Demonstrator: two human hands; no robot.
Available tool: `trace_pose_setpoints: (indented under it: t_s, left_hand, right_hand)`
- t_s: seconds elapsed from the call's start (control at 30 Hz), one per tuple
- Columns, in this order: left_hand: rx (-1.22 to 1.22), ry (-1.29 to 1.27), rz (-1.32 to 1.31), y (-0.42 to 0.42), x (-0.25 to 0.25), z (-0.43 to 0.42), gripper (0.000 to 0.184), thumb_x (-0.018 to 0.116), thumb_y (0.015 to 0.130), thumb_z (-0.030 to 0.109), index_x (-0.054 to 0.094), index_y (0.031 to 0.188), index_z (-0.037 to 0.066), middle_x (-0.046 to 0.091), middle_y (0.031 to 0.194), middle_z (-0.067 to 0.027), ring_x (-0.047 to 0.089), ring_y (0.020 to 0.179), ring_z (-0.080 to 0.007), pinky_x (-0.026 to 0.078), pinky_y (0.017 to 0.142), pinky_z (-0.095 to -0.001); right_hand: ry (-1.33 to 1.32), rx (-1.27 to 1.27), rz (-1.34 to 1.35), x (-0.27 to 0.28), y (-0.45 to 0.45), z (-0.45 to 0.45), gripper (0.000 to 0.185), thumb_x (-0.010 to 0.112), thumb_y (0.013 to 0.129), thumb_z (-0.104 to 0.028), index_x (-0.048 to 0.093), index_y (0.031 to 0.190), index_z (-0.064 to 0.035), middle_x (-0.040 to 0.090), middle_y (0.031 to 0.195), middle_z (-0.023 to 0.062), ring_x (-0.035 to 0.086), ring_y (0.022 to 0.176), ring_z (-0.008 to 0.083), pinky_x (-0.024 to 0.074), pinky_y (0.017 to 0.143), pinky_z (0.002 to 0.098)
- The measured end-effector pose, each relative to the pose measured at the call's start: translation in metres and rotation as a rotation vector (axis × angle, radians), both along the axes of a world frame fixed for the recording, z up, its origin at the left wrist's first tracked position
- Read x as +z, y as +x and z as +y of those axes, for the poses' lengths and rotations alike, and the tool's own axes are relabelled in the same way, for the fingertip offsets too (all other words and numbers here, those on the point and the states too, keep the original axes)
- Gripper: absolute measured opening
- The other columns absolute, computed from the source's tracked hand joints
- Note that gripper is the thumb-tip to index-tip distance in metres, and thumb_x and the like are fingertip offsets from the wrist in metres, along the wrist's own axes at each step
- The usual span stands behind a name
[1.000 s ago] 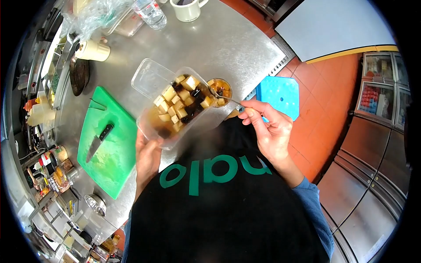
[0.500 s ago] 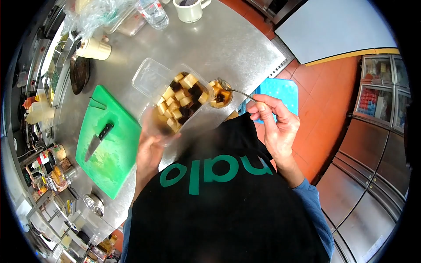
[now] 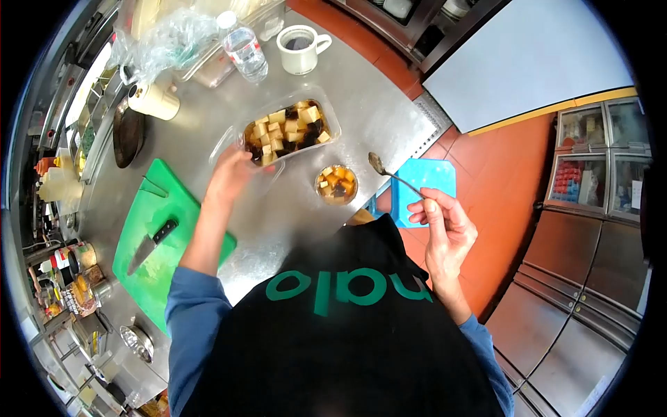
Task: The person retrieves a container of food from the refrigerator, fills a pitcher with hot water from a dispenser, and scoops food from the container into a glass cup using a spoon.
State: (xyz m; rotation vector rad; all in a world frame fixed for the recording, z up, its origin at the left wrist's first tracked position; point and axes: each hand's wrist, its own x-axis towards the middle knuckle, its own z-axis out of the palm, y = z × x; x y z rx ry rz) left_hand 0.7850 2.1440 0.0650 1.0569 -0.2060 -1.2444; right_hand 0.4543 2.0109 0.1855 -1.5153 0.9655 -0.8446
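Note:
A clear plastic container (image 3: 326,147) holds pale cubes and dark pieces in brown liquid. My left hand (image 3: 229,172), slightly blurred, grips its near left corner. A clear lid (image 3: 221,142) shows at the container's left side, partly behind that hand. In my right hand (image 3: 448,233) a metal spoon (image 3: 397,178) is pinched by its handle, its bowl raised beyond the worktop's edge. Between the hands, a small round cup (image 3: 336,185) with similar cubes in brown liquid stands on the steel worktop (image 3: 368,104).
A knife (image 3: 151,247) lies on a green cutting board (image 3: 142,285) at left. Beyond the container are a water bottle (image 3: 246,55), a white mug (image 3: 300,59) and a plastic bag (image 3: 163,42). A blue item (image 3: 424,187) sits below the worktop's right edge.
My left hand has moved the container forward, away from my body, onto the worktop. The spoon has come away from the small cup, to the right.

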Motion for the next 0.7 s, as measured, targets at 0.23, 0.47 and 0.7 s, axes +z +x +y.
trace_pose_setpoints:
  t_s: [0.23, 0.47, 0.7]
  left_hand:
    - [-0.175, 0.025, -0.046, 0.041, -0.027, -0.056, 0.056, 0.049, 0.081, 0.006, 0.038, 0.135, -0.005, 0.051, 0.126, -0.0170, 0.059, 0.103, -0.0310, 0.054, 0.080, -0.0503]
    - [-0.350, 0.180, -0.144, 0.064, -0.041, -0.092, 0.043, 0.047, 0.085, 0.008, 0.047, 0.127, -0.005, 0.055, 0.118, -0.0148, 0.058, 0.101, -0.0251, 0.058, 0.072, -0.0429]
    - [0.032, 0.447, -1.218, 0.053, -0.048, -0.065, 0.051, 0.063, 0.083, 0.021, 0.051, 0.128, 0.000, 0.058, 0.119, -0.0129, 0.059, 0.102, -0.0245, 0.051, 0.081, -0.0358]
  right_hand:
    - [0.051, 0.063, 0.058, -0.012, -0.001, -0.003, 0.015, 0.058, 0.091, -0.003, 0.064, 0.103, 0.0017, 0.066, 0.080, 0.0086, 0.062, 0.067, 0.0121, 0.0512, 0.063, 0.0236]
    - [0.125, 0.210, 0.123, -0.022, 0.012, -0.005, 0.014, 0.058, 0.090, -0.003, 0.065, 0.102, 0.0010, 0.067, 0.078, 0.0079, 0.062, 0.066, 0.0115, 0.0505, 0.062, 0.0236]
    - [-0.011, 0.391, 0.365, -0.068, 0.031, -0.006, 0.015, 0.058, 0.090, -0.007, 0.066, 0.102, -0.0039, 0.068, 0.074, 0.0085, 0.062, 0.060, 0.0119, 0.0505, 0.058, 0.0256]
